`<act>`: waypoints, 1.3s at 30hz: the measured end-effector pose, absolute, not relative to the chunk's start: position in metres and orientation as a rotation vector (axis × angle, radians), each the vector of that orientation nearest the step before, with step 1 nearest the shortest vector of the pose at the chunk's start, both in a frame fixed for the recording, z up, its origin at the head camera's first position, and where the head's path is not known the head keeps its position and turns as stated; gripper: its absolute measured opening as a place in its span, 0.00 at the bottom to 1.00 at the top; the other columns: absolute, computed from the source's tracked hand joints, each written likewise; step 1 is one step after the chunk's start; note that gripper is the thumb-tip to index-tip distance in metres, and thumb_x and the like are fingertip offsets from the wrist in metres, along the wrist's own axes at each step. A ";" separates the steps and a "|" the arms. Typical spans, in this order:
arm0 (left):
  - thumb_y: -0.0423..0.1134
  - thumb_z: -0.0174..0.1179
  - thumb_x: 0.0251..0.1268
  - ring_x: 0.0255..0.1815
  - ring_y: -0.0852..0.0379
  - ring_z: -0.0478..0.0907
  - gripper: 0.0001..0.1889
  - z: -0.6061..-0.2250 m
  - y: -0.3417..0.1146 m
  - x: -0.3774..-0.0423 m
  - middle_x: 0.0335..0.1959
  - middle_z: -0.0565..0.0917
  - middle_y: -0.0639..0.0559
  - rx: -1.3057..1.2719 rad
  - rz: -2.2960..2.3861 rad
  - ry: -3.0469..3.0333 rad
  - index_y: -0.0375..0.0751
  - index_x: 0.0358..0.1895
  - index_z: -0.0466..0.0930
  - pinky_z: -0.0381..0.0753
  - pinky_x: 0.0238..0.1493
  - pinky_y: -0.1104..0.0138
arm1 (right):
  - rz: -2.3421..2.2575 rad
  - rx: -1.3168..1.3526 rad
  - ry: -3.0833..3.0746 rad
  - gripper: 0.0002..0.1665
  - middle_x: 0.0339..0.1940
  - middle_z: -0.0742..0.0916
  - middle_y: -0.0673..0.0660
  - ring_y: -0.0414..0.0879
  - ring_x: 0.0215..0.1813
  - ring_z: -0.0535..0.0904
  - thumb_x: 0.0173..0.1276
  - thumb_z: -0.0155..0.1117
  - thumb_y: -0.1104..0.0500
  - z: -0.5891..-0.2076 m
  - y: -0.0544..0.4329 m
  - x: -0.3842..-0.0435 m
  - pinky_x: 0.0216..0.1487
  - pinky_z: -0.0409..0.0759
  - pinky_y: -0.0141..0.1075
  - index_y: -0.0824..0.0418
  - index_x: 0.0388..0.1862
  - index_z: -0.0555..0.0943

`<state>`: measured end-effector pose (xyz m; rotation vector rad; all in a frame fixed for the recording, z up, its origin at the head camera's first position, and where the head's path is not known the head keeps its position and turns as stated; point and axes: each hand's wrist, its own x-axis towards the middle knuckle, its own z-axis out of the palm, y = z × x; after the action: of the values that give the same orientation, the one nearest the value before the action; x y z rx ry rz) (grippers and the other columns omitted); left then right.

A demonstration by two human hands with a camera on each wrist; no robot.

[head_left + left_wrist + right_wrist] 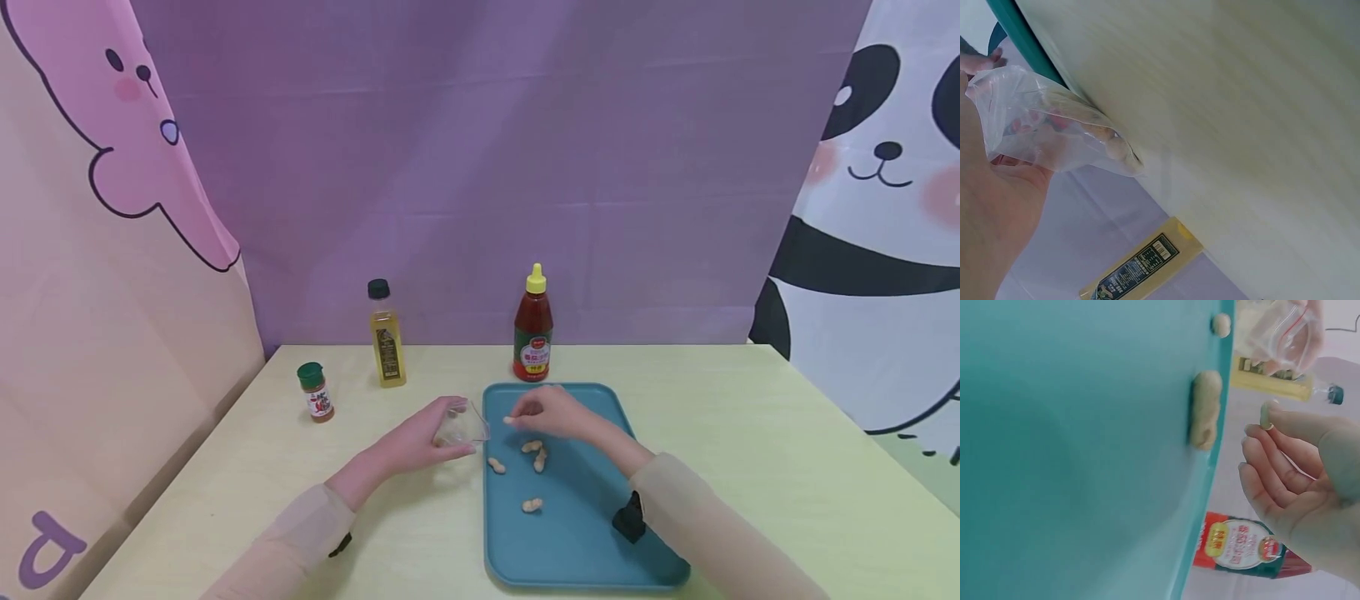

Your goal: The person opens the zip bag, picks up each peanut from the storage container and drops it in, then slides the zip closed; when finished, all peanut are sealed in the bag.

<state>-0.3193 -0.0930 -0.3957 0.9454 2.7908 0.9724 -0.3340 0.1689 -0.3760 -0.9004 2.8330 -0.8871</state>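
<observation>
My left hand [420, 437] grips a clear plastic zip bag [463, 427] beside the tray's left edge, thumb on the near side. In the left wrist view, peanuts [1110, 139] show through the bag's lower end. My right hand [555, 412] hangs over the upper part of the blue-green tray [585, 550]. Its thumb and forefinger pinch a small pale piece that looks like a peanut [1265, 416]; the fingers partly hide it. Several peanuts [532, 505] lie on the tray, two of them close together, one [497, 465] by the left rim.
Behind the tray stands a red ketchup bottle [533, 337] with a yellow cap. An oil bottle [387, 346] with a black cap is left of it. Farther left is a small green-capped spice jar [316, 393]. A purple cloth [480, 167] hangs behind the table.
</observation>
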 end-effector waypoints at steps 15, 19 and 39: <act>0.56 0.62 0.58 0.63 0.55 0.68 0.39 -0.398 -0.093 -0.321 0.66 0.69 0.51 0.972 0.978 2.791 0.44 0.69 0.57 0.71 0.62 0.58 | -0.987 -1.049 2.839 0.09 0.31 0.86 0.49 0.35 0.29 0.77 0.63 0.65 0.54 -0.365 0.138 -0.317 0.33 0.78 0.28 0.58 0.37 0.85; 0.55 0.62 0.59 0.63 0.56 0.68 0.38 -0.398 -0.093 -0.321 0.66 0.69 0.53 0.955 0.980 2.786 0.46 0.69 0.57 0.72 0.61 0.59 | -1.004 -1.094 2.822 0.09 0.31 0.86 0.50 0.34 0.28 0.75 0.63 0.65 0.55 -0.365 0.132 -0.315 0.31 0.77 0.27 0.60 0.37 0.85; 0.55 0.62 0.58 0.64 0.55 0.67 0.39 -0.396 -0.094 -0.321 0.66 0.69 0.52 0.940 0.993 2.781 0.46 0.69 0.57 0.70 0.63 0.57 | -1.045 -1.126 2.817 0.10 0.36 0.87 0.54 0.39 0.31 0.79 0.63 0.65 0.59 -0.364 0.127 -0.313 0.34 0.78 0.25 0.63 0.41 0.84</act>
<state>-0.3211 -0.0940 -0.3958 0.9397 2.7810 0.9932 -0.3134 0.1268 -0.3638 -1.1262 2.8166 -1.0445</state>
